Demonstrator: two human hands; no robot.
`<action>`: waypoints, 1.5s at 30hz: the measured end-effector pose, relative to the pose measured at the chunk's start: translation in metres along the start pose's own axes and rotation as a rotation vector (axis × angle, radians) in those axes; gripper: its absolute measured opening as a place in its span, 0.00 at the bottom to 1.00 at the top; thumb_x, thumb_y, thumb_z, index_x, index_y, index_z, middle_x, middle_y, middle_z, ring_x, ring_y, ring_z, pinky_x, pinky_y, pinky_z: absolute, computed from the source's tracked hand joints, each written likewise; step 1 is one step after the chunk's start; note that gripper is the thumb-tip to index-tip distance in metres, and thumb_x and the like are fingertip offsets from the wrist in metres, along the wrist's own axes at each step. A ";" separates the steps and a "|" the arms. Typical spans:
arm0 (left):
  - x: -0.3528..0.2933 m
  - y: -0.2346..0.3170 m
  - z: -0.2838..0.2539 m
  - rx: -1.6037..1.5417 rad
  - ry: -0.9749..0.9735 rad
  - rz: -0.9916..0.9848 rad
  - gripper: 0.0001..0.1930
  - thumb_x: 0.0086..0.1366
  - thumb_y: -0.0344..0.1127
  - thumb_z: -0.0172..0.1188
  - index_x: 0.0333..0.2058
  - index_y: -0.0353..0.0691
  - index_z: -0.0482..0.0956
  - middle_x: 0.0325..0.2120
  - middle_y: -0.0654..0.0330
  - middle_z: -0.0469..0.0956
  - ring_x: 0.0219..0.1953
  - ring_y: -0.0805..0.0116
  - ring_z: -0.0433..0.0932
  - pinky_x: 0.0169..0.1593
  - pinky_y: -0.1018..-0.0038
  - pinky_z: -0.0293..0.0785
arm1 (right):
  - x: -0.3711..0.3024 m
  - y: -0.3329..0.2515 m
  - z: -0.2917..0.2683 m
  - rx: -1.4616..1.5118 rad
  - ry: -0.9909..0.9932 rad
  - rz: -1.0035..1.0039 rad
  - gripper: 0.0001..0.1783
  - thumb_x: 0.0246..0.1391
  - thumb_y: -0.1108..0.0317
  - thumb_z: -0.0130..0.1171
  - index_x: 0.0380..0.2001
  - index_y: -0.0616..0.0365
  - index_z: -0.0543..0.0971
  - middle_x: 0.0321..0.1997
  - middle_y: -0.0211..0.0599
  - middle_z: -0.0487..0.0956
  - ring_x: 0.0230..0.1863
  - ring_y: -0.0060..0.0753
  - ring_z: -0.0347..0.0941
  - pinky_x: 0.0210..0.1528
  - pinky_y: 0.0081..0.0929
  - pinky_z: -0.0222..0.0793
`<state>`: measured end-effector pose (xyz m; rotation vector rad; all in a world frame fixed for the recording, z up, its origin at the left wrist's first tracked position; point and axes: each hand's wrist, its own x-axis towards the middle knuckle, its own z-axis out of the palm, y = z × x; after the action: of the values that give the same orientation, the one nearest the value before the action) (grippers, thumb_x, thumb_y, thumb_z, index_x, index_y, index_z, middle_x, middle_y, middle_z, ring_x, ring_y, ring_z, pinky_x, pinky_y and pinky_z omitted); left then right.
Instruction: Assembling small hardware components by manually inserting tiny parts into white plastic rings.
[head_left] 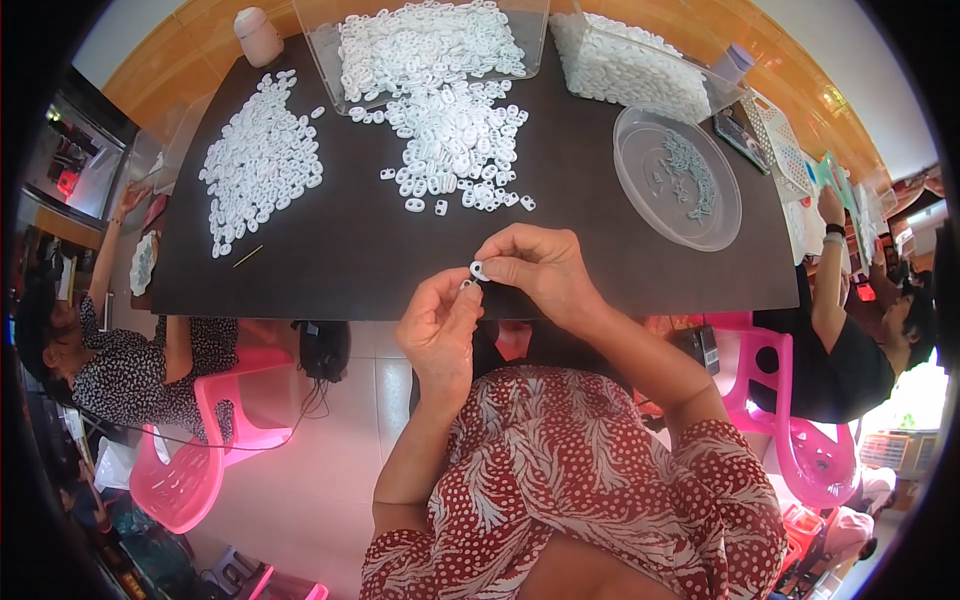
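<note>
Close together above the table's near edge, both my hands are closed in a pinch. My right hand grips a small white oval plastic piece with a dark hole between thumb and forefinger. Just below it, my left hand pinches another small whitish piece, mostly covered by the fingertips. Beyond the hands, a loose heap of white oval plastic pieces spills toward me. Farther left lies a second spread of similar white pieces.
A clear bin and a clear box hold white pieces at the back. On the right, a round clear tray carries small grey-green parts beside a phone. A thin yellowish stick lies left. People sit at both sides.
</note>
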<state>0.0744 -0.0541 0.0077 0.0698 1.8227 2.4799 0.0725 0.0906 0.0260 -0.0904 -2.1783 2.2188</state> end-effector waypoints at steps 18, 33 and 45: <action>-0.003 -0.009 0.003 -0.112 -0.079 -0.007 0.14 0.63 0.27 0.56 0.47 0.30 0.73 0.31 0.61 0.76 0.27 0.78 0.73 0.29 0.84 0.70 | -0.008 0.002 0.004 -0.216 0.027 -0.184 0.05 0.51 0.78 0.57 0.32 0.64 0.79 0.29 0.32 0.75 0.33 0.21 0.71 0.35 0.19 0.67; -0.002 -0.004 0.005 -0.236 -0.025 -0.057 0.11 0.63 0.25 0.55 0.43 0.27 0.75 0.30 0.59 0.77 0.26 0.76 0.73 0.31 0.82 0.71 | -0.014 0.005 0.011 -0.457 0.085 -0.480 0.09 0.42 0.79 0.60 0.31 0.61 0.76 0.26 0.35 0.74 0.28 0.36 0.69 0.31 0.30 0.66; -0.006 0.000 0.003 -0.256 -0.001 -0.003 0.10 0.64 0.26 0.55 0.43 0.28 0.75 0.34 0.58 0.77 0.33 0.75 0.74 0.38 0.81 0.72 | -0.014 0.011 0.016 -0.483 0.130 -0.694 0.16 0.37 0.80 0.62 0.35 0.64 0.76 0.30 0.38 0.76 0.29 0.36 0.69 0.30 0.29 0.67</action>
<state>0.0806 -0.0512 0.0086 0.0556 1.4868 2.6855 0.0855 0.0736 0.0154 0.4286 -2.1673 1.2745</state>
